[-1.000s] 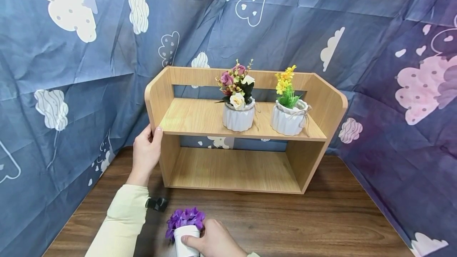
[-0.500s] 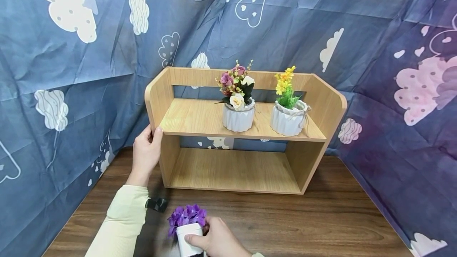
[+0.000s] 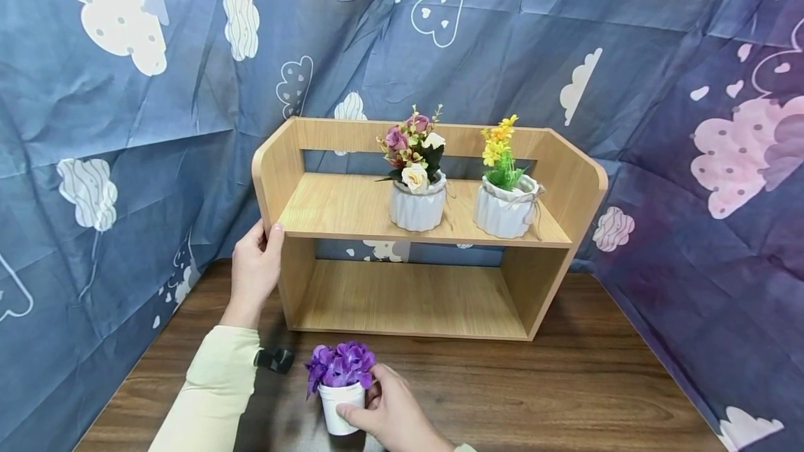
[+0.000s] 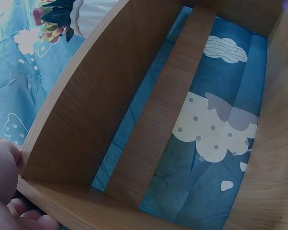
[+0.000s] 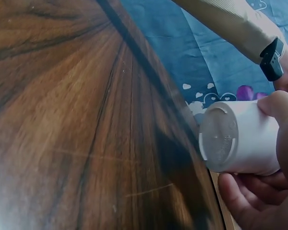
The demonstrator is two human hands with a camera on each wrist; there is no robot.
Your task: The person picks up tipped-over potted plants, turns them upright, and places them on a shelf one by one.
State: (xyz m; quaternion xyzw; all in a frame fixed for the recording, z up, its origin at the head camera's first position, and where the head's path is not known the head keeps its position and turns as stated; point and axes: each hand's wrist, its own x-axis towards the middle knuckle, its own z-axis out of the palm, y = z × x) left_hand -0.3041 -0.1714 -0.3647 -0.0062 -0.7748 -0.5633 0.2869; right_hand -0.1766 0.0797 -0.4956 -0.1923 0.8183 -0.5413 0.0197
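Note:
Low at the front, my right hand [image 3: 397, 411] grips a small white flower pot [image 3: 338, 403] with purple flowers, thumb on one side and fingers round the other. In the right wrist view the underside of the white pot [image 5: 218, 136] shows, held clear of the table. My left hand [image 3: 256, 267] holds the front edge of the left side panel of a two-tier wooden shelf [image 3: 352, 204], near the upper board. On that board stand a ribbed white pot with pink and cream roses [image 3: 417, 204] and another with yellow flowers [image 3: 502, 211].
The shelf stands on a dark wood-grain table [image 3: 565, 396]. Blue cloth [image 3: 188, 103] with cloud prints hangs behind and on both sides. A black device [image 3: 274, 360] is strapped at the left wrist.
My right hand has moved the purple flower pot up, slightly right and toward the shelf, and the pot now stands more upright. The left hand keeps its hold on the shelf.

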